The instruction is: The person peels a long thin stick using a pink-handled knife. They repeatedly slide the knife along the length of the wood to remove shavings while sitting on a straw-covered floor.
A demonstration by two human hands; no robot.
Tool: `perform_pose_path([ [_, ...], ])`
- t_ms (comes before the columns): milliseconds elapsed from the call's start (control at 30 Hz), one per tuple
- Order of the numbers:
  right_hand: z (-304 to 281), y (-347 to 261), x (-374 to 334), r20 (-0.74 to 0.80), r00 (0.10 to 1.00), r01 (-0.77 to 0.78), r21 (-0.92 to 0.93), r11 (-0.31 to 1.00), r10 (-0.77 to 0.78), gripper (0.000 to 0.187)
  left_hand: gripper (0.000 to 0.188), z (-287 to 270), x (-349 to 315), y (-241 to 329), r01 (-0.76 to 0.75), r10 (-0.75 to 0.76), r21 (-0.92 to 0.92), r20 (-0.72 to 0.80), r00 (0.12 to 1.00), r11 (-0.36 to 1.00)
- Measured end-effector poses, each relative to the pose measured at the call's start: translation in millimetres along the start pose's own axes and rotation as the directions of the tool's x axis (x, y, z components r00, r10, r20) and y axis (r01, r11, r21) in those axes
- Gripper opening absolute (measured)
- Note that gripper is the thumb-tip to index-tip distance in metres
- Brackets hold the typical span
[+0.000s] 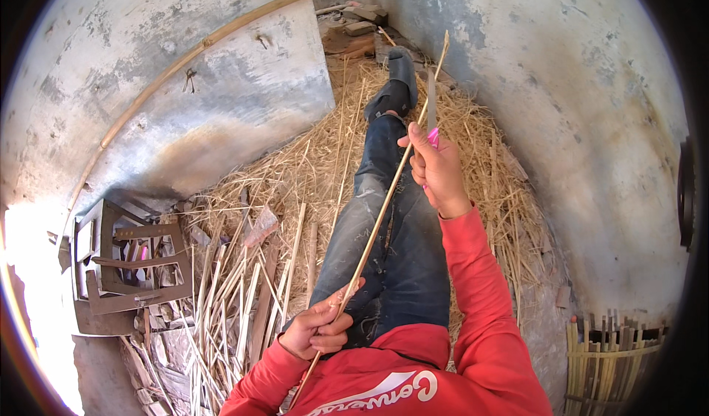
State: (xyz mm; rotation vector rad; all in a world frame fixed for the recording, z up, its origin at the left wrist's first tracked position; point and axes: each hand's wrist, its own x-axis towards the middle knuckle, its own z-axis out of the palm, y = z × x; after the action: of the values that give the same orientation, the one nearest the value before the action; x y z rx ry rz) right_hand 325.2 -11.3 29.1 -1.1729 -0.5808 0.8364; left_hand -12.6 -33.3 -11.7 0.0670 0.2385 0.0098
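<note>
A long, thin bamboo strip (378,227) runs slantwise across my lap, from beside my waist up past my shoe. My left hand (323,329) is closed around its lower part, close to my stomach. In my right hand (438,172) is a knife with a pink handle (433,137), its blade (431,94) pointing up and away from me. The strip passes along the thumb side of that hand, next to the knife. Whether the blade touches the strip I cannot tell. Most of the knife's handle is hidden by my fingers.
My outstretched legs (377,216) lie over straw-like shavings (281,168). Cut bamboo strips (240,327) lie at the left, by a dark frame-like object (140,298). A slatted basket (613,372) stands lower right. A long curved pole (196,50) crosses before the wall; bricks (360,28) lie beyond.
</note>
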Motion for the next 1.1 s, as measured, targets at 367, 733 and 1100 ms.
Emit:
perform_pose_path([
  [367,31,12,-45,0.220,0.974,-0.004,-0.200,0.980,0.049,0.039,0.067,18,68,40,-0.358,0.437,0.753,0.105,0.894,0.552],
  [733,28,9,-83,0.349,0.888,0.450,-0.532,0.717,-0.298,0.034,0.050,37,45,28,-0.298,0.447,0.554,-0.154,0.881,0.778],
  [1100,27,32,-94,0.502,0.807,0.588,-0.723,0.362,-0.309,0.048,0.047,46,41,18,-0.298,0.452,0.527,-0.191,0.871,0.796],
])
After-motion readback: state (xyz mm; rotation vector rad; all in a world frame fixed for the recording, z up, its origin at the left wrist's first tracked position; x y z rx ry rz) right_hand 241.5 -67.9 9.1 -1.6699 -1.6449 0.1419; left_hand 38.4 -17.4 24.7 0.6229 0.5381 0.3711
